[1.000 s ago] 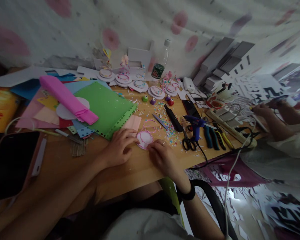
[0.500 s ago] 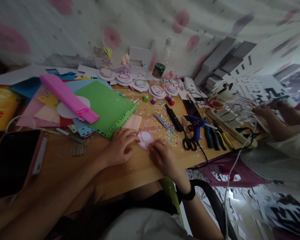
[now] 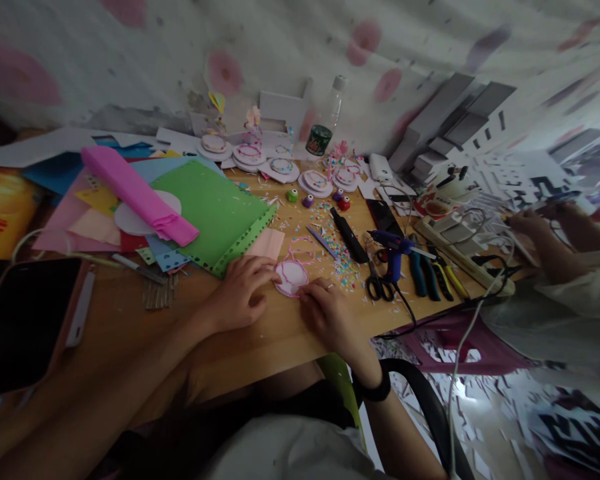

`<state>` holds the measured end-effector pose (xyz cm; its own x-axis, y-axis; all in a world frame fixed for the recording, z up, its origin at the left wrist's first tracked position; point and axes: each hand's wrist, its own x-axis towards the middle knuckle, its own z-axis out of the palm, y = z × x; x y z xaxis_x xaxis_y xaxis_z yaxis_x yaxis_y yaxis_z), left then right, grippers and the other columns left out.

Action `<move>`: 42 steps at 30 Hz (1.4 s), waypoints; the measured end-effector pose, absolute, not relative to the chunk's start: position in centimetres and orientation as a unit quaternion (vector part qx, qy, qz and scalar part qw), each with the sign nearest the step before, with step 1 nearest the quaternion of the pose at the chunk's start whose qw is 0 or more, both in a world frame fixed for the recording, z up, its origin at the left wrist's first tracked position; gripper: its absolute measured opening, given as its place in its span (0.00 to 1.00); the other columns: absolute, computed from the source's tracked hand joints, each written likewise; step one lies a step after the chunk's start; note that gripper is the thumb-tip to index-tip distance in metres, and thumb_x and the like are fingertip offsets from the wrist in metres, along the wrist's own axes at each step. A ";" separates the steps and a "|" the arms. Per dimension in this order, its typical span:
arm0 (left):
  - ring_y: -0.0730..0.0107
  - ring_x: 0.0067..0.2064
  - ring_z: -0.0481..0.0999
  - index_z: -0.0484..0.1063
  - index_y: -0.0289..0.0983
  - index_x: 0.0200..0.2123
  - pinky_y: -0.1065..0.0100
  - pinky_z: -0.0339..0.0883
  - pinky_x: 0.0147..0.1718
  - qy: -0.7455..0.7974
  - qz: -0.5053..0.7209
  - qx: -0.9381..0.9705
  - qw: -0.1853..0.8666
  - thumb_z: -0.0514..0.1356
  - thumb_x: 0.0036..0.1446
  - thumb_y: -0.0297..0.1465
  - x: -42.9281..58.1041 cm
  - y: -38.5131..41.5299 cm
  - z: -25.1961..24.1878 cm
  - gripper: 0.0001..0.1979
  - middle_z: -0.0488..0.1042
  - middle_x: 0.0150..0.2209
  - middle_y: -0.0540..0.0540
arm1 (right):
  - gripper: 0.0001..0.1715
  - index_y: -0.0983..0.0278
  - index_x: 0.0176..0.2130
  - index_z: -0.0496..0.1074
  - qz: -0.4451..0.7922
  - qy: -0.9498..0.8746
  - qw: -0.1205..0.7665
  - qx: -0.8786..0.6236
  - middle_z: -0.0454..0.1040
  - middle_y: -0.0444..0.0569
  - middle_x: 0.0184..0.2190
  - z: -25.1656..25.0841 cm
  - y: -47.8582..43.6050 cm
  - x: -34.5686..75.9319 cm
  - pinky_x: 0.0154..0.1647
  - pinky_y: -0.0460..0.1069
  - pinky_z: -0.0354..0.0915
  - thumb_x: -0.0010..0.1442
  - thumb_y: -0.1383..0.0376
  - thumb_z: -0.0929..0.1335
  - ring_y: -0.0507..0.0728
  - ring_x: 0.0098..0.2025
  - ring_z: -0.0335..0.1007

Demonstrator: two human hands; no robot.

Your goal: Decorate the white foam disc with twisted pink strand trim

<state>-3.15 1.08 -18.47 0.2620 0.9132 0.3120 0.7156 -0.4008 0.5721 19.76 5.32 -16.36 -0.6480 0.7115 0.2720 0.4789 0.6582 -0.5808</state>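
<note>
White card, round and edged in pink, lies flat on the wooden table (image 3: 275,347) between your two hands; this disc (image 3: 293,273) sits directly in front of you. Your left hand (image 3: 245,292) is laid palm down, its fingertips at the disc's left edge, with the thumb spread apart from the fingers. Your right hand (image 3: 325,305) is curled, fingers bunched together at the lower right edge; whether either hand actually grips the card, I cannot tell. Round your right wrist is a black band (image 3: 375,387).

Just beyond the disc, a thin pink strand (image 3: 303,247) loops over the wood. Beside your left fingers is a pale pink paper piece (image 3: 271,242), and past it a green sheet (image 3: 205,207) with a rolled magenta sheet (image 3: 135,193) to its left. A dark-screened phone (image 3: 27,320) is near your left forearm.

On your right, small coloured beads (image 3: 347,270) are scattered near black scissors (image 3: 379,288), a blue glue gun (image 3: 393,260) and teal-handled pliers (image 3: 423,273). Farther back, decorated white discs (image 3: 283,172) stand in a row before a clear bottle (image 3: 323,137) with a green label. At far right, a co-worker's hands (image 3: 527,223) are over that person's own work.
</note>
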 end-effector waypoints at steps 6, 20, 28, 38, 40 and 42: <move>0.50 0.60 0.67 0.74 0.41 0.46 0.46 0.57 0.57 0.521 0.307 0.783 0.148 0.56 0.50 0.26 -3.1 1.1 -18.8 0.19 0.71 0.57 0.42 | 0.11 0.63 0.39 0.73 0.238 -0.874 0.247 -0.345 0.75 0.54 0.36 -16.5 5.3 19.7 0.39 0.54 0.66 0.68 0.73 0.63 0.61 0.38 0.70; 0.55 0.57 0.72 0.73 0.41 0.43 0.50 0.59 0.57 0.535 0.345 0.750 0.180 0.63 0.59 0.30 -3.0 1.5 -18.6 0.08 0.78 0.54 0.45 | 0.07 0.61 0.40 0.73 0.279 -0.844 0.260 -0.378 0.77 0.52 0.37 -16.5 5.2 20.0 0.42 0.54 0.66 0.66 0.70 0.66 0.61 0.40 0.71; 0.55 0.55 0.74 0.71 0.41 0.33 0.49 0.61 0.57 0.544 0.385 0.716 0.207 0.67 0.54 0.30 -2.8 1.5 -18.1 0.06 0.78 0.52 0.44 | 0.03 0.60 0.40 0.68 0.316 -0.801 0.280 -0.425 0.76 0.49 0.34 -16.9 5.1 20.2 0.35 0.52 0.66 0.64 0.66 0.67 0.58 0.33 0.71; 0.63 0.40 0.81 0.68 0.39 0.22 0.60 0.73 0.42 0.532 0.394 0.598 0.453 0.67 0.52 0.38 -4.3 1.4 -16.2 0.14 0.82 0.37 0.45 | 0.07 0.61 0.42 0.69 0.332 -0.779 0.306 -0.436 0.76 0.49 0.34 -18.0 5.5 20.1 0.35 0.51 0.69 0.62 0.67 0.69 0.58 0.34 0.73; 0.63 0.34 0.81 0.66 0.40 0.22 0.63 0.72 0.35 0.526 0.358 0.564 0.526 0.69 0.48 0.40 -4.6 1.3 -15.4 0.16 0.82 0.33 0.45 | 0.06 0.62 0.41 0.69 0.328 -0.776 0.316 -0.436 0.76 0.49 0.33 -18.3 5.5 20.2 0.34 0.51 0.69 0.62 0.67 0.69 0.58 0.33 0.72; 0.65 0.29 0.79 0.67 0.40 0.24 0.66 0.70 0.29 0.530 0.304 0.581 0.538 0.70 0.47 0.40 -4.8 1.2 -14.6 0.15 0.81 0.27 0.49 | 0.05 0.61 0.40 0.69 0.323 -0.774 0.327 -0.435 0.75 0.49 0.33 -18.5 5.4 20.2 0.34 0.51 0.69 0.62 0.68 0.69 0.58 0.33 0.71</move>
